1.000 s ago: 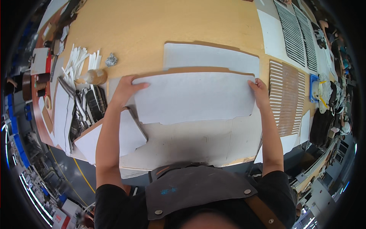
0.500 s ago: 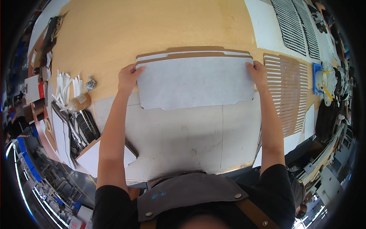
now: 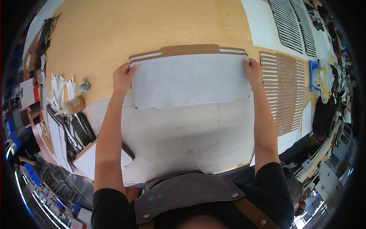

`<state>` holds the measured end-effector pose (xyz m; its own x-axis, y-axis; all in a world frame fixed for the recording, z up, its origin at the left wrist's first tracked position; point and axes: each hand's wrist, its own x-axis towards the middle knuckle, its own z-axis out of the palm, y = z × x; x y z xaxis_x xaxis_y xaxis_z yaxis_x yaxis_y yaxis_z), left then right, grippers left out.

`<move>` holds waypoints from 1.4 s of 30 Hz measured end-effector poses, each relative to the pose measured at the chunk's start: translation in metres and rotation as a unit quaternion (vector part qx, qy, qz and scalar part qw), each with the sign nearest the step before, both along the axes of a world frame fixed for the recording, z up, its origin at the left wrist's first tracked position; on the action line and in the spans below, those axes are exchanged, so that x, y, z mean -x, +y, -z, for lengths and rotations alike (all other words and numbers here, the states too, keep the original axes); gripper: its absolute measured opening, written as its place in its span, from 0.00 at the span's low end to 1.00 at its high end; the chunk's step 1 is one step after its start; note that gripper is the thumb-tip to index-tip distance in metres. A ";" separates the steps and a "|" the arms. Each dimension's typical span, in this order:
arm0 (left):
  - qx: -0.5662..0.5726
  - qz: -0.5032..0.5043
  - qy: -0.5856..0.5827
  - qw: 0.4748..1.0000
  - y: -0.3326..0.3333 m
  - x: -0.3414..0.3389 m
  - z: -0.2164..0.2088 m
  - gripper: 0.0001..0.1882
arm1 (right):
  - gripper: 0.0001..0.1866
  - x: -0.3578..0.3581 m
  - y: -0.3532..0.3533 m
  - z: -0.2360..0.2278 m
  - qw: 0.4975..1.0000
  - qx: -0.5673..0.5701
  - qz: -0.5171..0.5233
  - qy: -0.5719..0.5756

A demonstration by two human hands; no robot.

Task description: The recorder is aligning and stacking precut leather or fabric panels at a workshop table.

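Note:
Both my arms reach forward over the table. My left hand [image 3: 125,78] pinches the left end of a white-faced sheet [image 3: 190,82] with brown edging and notched corners. At its right end, my right hand [image 3: 252,73] grips it between thumb and fingers. Directly under its far edge lies a similar brown-backed sheet [image 3: 190,48], its far brown rim showing with short white bits at both sides. The sheets overlap closely, and the rest of the lower one is hidden.
On the right lie rows of overlapped brown-and-white pieces [image 3: 286,91] and a blue tray [image 3: 314,76]. On the left are white strips [image 3: 58,88], an amber bottle [image 3: 74,105], a crumpled ball [image 3: 84,86] and stacked boards [image 3: 87,157]. Striped pieces [image 3: 286,26] lie at far right.
The upper sheet has slid away from me over the lower one, covering most of the white band between their brown rims. Both hands keep their hold; the whole view has shifted slightly.

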<state>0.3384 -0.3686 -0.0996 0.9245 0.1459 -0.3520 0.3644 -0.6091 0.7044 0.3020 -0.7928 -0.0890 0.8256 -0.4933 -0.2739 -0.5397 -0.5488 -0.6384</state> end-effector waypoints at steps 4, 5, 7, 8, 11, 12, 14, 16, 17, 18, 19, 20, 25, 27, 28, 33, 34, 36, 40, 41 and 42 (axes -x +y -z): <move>-0.043 0.036 -0.039 0.998 0.001 -0.001 0.002 0.20 | 0.16 -0.003 -0.006 0.010 0.993 0.107 -0.044 -0.008; -0.039 0.039 -0.040 0.998 0.001 -0.001 0.004 0.20 | 0.16 -0.002 -0.009 0.012 0.997 0.074 -0.033 -0.003; 0.011 0.000 0.021 1.000 0.002 -0.001 0.005 0.20 | 0.17 -0.001 -0.013 0.016 0.999 0.040 -0.022 0.002; 0.013 0.001 0.021 1.000 0.002 -0.001 0.006 0.20 | 0.17 -0.001 -0.015 0.017 1.000 0.018 -0.017 -0.003; 0.014 0.016 0.008 1.000 0.004 -0.001 0.004 0.20 | 0.18 -0.003 -0.011 0.015 1.000 0.002 -0.009 0.000; 0.020 0.010 0.006 1.000 0.004 -0.002 0.005 0.19 | 0.18 -0.004 -0.009 0.013 1.000 0.008 -0.007 0.011; 0.024 0.001 0.005 1.000 0.003 -0.002 0.005 0.19 | 0.19 -0.007 -0.007 0.008 0.998 0.042 -0.024 0.029; 0.045 -0.037 0.015 0.998 -0.002 -0.002 0.000 0.18 | 0.19 -0.007 -0.006 0.007 0.995 0.072 -0.044 0.046; 0.041 -0.041 0.014 0.998 -0.001 -0.003 0.004 0.18 | 0.19 -0.006 -0.009 0.008 0.997 0.050 -0.030 0.043; 0.031 -0.028 -0.002 0.999 0.000 -0.003 0.008 0.18 | 0.19 -0.005 -0.010 0.007 0.999 0.028 -0.015 0.041; 0.022 -0.014 -0.017 1.000 0.002 -0.002 0.010 0.18 | 0.19 -0.006 -0.010 0.006 0.999 0.024 -0.020 0.040; 0.017 -0.018 -0.018 1.000 0.005 -0.002 0.012 0.18 | 0.19 -0.006 -0.010 0.005 0.998 0.026 -0.016 0.048; 0.010 -0.020 -0.017 1.000 0.004 -0.002 0.012 0.18 | 0.18 -0.009 -0.008 0.003 0.997 0.045 -0.022 0.066; 0.005 -0.025 -0.016 1.000 0.004 -0.002 0.012 0.17 | 0.16 -0.009 -0.010 0.004 0.995 0.049 -0.046 0.075; 0.001 -0.029 -0.012 1.000 0.004 -0.001 0.011 0.17 | 0.16 -0.009 -0.012 0.005 0.995 0.048 -0.049 0.074; -0.006 -0.037 -0.005 0.999 -0.003 -0.002 0.005 0.16 | 0.16 -0.007 -0.012 0.004 0.998 -0.014 -0.011 0.066; -0.008 -0.036 -0.012 0.999 -0.006 -0.002 0.004 0.17 | 0.16 -0.006 -0.013 0.006 0.998 -0.013 -0.011 0.066; -0.035 -0.026 -0.014 0.999 -0.005 -0.003 0.005 0.17 | 0.17 -0.004 -0.013 0.007 0.997 0.058 -0.017 0.051; -0.083 -0.004 -0.027 0.996 0.003 -0.002 0.008 0.18 | 0.18 -0.003 -0.002 0.010 0.990 0.134 -0.033 0.021; -0.073 0.005 -0.027 0.997 0.001 -0.003 0.010 0.18 | 0.18 -0.001 -0.006 0.014 0.989 0.143 -0.023 0.023; -0.076 0.002 -0.037 0.996 0.003 -0.002 0.010 0.18 | 0.18 -0.001 -0.004 0.017 0.992 0.126 -0.023 0.000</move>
